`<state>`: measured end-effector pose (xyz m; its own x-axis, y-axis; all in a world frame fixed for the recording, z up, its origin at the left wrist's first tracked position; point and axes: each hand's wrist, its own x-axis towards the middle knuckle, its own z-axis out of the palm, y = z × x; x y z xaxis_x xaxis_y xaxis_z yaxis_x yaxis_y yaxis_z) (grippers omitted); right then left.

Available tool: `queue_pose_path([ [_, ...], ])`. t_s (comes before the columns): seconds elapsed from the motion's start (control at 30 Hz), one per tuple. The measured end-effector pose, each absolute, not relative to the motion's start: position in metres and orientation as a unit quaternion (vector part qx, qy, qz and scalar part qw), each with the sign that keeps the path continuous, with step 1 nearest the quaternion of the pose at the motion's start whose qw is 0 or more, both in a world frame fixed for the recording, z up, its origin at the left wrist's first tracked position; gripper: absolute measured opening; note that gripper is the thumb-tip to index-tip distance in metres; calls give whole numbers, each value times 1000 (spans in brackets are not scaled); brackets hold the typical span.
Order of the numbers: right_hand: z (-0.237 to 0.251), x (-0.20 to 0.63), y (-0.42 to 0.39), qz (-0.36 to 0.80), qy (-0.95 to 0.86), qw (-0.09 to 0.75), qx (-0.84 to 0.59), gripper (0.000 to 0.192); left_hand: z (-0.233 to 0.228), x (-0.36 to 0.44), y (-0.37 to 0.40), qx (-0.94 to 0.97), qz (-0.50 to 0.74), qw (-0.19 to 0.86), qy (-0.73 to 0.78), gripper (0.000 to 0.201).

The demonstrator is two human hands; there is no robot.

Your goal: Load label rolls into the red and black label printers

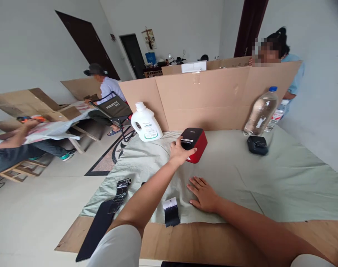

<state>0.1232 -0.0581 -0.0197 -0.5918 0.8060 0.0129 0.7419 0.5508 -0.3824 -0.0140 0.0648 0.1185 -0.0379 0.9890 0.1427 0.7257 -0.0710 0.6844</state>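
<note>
My left hand point(181, 152) grips the near left side of a black-and-red box-shaped device point(201, 145), its thumb across the front and its fingers at the top edge. Part of the device's front is hidden behind the hand. My right hand point(204, 194) lies palm down on the pale green cloth point(230, 170), fingers spread, holding nothing. Between my forearms, a short black strip with a white end point(171, 212) lies near the cloth's front edge. Left of my left forearm are a partly unrolled glossy black film roll point(122, 191) and a flat dark panel point(98, 230).
A white jug point(147, 124) stands at the back left. Large clear bottle point(261, 113), smaller bottle point(277, 116) and small black device point(257, 145) are at right. Upright cardboard point(202, 96) borders the back. Other people sit beyond it and at left.
</note>
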Motion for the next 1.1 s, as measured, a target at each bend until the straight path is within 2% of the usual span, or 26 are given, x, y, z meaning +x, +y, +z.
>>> queue_pose_path([
  [0.23,-15,142,-119,195,-858,129,-457,67,84,61,-25,711,247,231,616,94],
  [0.43,-12,148,-130,186,-856,201,-439,65,66,76,-70,654,282,194,674,105],
  [0.57,-12,146,-131,178,-857,223,-430,68,63,67,-83,651,303,217,661,110],
  [0.6,-12,147,-132,177,-857,235,-422,63,62,61,-84,658,310,227,647,110],
  [0.67,-12,152,-135,169,-851,281,-411,41,58,49,-82,672,328,242,618,105],
  [0.73,-11,160,-135,142,-816,361,-428,21,50,36,-76,674,366,260,587,92],
  [0.77,-11,165,-132,121,-781,411,-454,20,45,31,-71,666,393,276,571,84],
  [0.83,-10,176,-122,71,-682,503,-527,22,32,23,-61,630,449,332,540,69],
  [0.9,-11,183,-108,47,-585,557,-588,32,20,21,-52,582,487,407,509,64],
  [1.0,-17,186,-89,100,-536,569,-615,51,9,23,-47,541,516,490,449,64],
  [1.1,-27,182,-82,173,-548,566,-592,57,5,27,-53,543,528,503,417,67],
])
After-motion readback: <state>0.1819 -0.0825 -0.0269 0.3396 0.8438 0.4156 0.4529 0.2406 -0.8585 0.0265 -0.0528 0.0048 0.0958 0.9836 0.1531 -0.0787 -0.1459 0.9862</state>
